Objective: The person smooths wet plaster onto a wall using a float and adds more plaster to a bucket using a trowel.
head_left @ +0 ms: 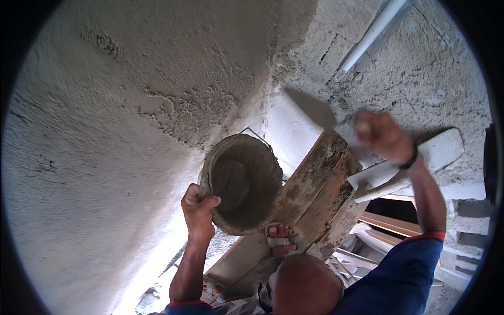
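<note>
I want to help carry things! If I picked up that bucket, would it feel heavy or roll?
The bucket may feel heavy for its size, since grey crust coats it. Laid sideways, its round body could roll. Its thin wire handle might swing.

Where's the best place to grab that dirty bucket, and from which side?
Probably the rim, from the left: the bucket's mouth faces the camera, leaving an edge fingers can hook, and the left hand grips there, thumb over the edge. The thin wire handle looks harder to reach, sticking out at the far side.
</note>
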